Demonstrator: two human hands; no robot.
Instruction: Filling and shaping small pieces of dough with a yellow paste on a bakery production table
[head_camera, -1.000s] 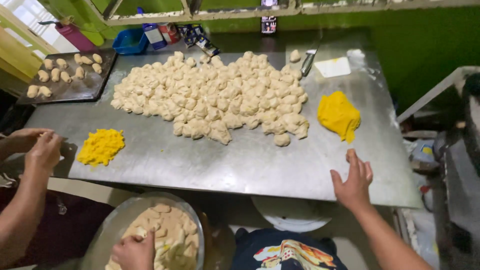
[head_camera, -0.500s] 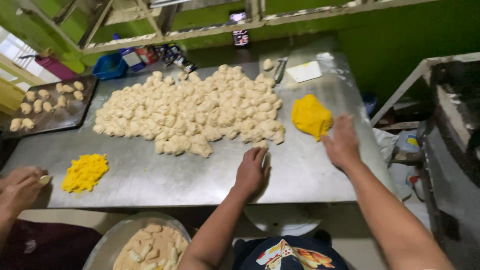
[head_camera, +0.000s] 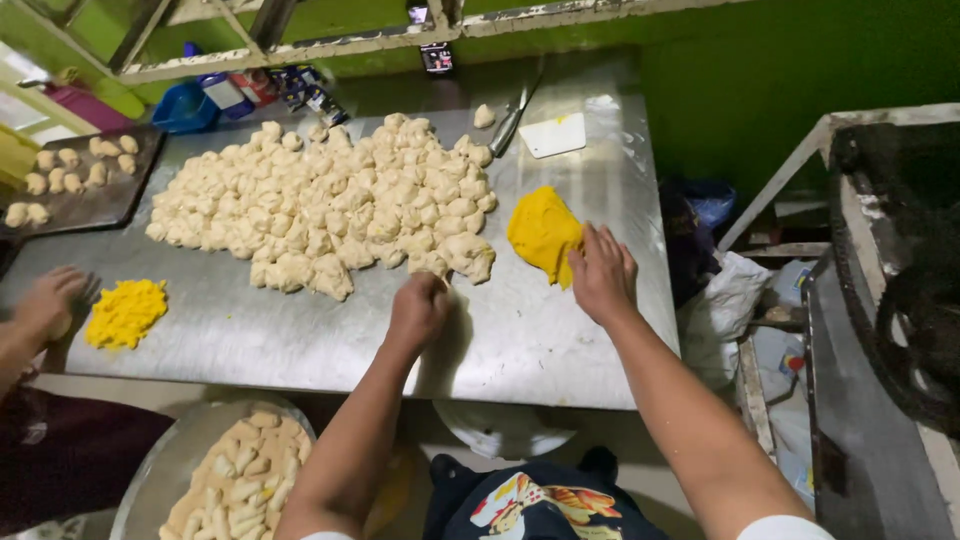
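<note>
A big heap of pale dough pieces (head_camera: 330, 205) covers the middle of the steel table (head_camera: 520, 350). My left hand (head_camera: 420, 308) rests at the heap's near edge with its fingers curled down; whether a piece is inside them is hidden. My right hand (head_camera: 600, 272) lies with spread fingers on the near right edge of a mound of yellow filling (head_camera: 542, 232), holding nothing.
Another person's hand (head_camera: 45, 300) is at the far left beside a smaller yellow pile (head_camera: 125, 312). A dark tray of dough balls (head_camera: 75, 170), a blue tub (head_camera: 185, 105), a white scraper (head_camera: 553, 135), a metal bowl of dough pieces (head_camera: 235, 480), a dark machine (head_camera: 890, 300).
My left hand moved forward from the table's near edge to the dough heap. My right hand shifted left onto the yellow mound. The view has come closer.
</note>
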